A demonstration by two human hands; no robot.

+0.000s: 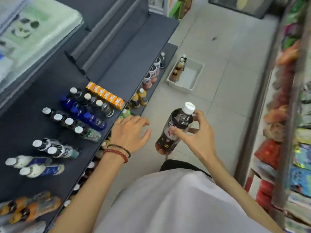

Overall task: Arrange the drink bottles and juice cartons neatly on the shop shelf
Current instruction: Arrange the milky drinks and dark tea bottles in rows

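Your right hand (195, 132) grips the dark drink bottle (175, 130) upright over the aisle floor, cap up; the shelf (111, 68) lies to its left. Your left hand (130, 132), fingers spread and holding nothing, hovers at the shelf edge, nearer the rows.

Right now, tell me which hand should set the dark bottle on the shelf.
Right, probably. The right hand has the dark bottle in its grip, over the floor. The left hand is open and empty by the shelf edge, free to clear a gap.
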